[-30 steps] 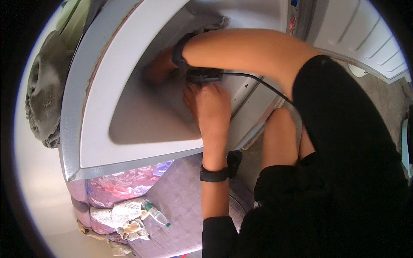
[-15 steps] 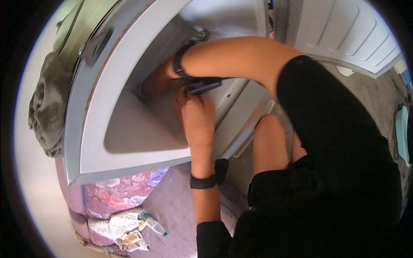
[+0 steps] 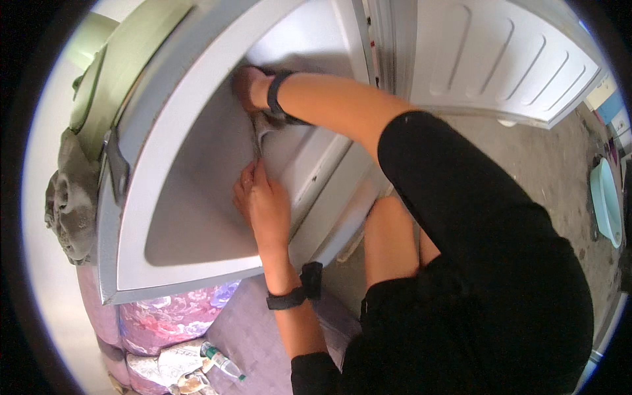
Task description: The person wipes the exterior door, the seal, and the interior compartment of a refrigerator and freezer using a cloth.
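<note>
Both my hands are inside the light-coloured compartment of an open fridge [image 3: 197,197], with a grey cloth [image 3: 263,128] between them. My right hand [image 3: 249,89] is farther in, near the back wall, closed around the cloth's upper end; its fingers are partly hidden in shadow. Below it, my left hand [image 3: 263,197] pinches the cloth's lower end with its fingertips. The cloth hangs in a narrow, twisted strip and looks stretched between the two hands. Dark bands circle both my wrists.
The fridge door [image 3: 494,59] stands wide open at the upper right. A crumpled grey-green cloth [image 3: 69,197] hangs on the fridge's left side. Below are a purple floral sofa [image 3: 171,316] and a plastic bottle [image 3: 222,362]. A light-blue basin [image 3: 605,201] stands on the floor at right.
My hands, close together and blurred before, are now farther apart, with the grey cloth plainly visible between them. The whole view has shifted, showing more floor at right.
</note>
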Tool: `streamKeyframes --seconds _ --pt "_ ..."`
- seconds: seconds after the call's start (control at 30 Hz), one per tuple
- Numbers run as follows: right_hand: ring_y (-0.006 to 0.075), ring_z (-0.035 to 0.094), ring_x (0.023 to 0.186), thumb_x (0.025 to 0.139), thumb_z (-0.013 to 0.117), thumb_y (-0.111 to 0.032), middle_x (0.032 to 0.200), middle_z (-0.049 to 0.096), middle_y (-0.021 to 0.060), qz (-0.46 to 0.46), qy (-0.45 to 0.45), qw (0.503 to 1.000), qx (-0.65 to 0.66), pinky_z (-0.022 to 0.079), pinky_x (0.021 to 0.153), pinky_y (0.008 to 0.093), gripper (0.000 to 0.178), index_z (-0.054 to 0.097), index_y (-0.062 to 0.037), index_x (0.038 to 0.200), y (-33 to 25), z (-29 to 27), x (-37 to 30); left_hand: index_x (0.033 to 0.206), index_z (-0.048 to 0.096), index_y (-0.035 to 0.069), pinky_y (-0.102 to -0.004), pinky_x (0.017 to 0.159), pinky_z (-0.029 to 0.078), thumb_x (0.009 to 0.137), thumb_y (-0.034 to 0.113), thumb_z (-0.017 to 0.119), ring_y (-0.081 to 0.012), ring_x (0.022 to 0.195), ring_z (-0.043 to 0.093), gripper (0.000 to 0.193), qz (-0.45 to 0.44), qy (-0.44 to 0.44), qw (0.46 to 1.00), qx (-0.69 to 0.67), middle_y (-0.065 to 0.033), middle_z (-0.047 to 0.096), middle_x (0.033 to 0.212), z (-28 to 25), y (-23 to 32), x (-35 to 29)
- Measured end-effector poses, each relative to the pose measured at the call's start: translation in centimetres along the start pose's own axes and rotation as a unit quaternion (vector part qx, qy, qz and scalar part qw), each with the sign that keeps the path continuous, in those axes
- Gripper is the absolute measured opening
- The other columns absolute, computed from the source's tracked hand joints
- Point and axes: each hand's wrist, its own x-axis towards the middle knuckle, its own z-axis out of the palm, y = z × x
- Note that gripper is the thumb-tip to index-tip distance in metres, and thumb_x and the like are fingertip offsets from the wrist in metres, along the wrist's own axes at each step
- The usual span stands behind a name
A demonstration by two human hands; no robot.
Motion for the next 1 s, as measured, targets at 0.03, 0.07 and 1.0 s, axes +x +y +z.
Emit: streamKeyframes --seconds 0.03,0.07,1.0 --pt "0.0271 0.061 0.117 0.092 0.056 -0.03 0.125 0.067 0.0077 0.009 0.0 1.0 -0.007 0.047 0.094 0.0445 0.032 0.073 -0.0128 0.114 0.0 0.4 -0.4 0.122 0.063 0.002 -0.0485 0.101 0.038 0.085 0.009 0.051 -0.035 0.119 0.05 0.039 0.004 -0.015 1.0 -0.014 -0.0155 0.058 0.127 -0.1 0.3 -0.1" --pt "0.0277 0.061 0.116 0.092 0.055 -0.031 0.125 0.066 0.0081 0.018 -0.001 1.0 -0.013 0.047 0.093 0.045 0.033 0.073 -0.0124 0.114 0.3 0.7 -0.5 0.123 0.063 0.003 -0.0489 0.102 0.037 0.086 0.009 0.051 -0.0343 0.119 0.051 0.039 0.007 -0.031 0.999 -0.028 -0.0148 0.058 0.128 0.0 0.6 0.0" --pt "0.0308 0.068 0.087 0.082 0.061 -0.018 0.095 0.073 0.0115 0.103 -0.006 0.989 0.11 0.051 0.074 0.0446 0.021 0.077 -0.0074 0.091 -1.0 -2.6 -16.3 0.109 0.068 0.004 -0.0479 0.099 0.04 0.086 0.011 0.05 -0.0354 0.113 0.053 0.03 -0.038 0.003 0.999 -0.021 -0.01 0.063 0.122 0.2 1.1 -0.6"
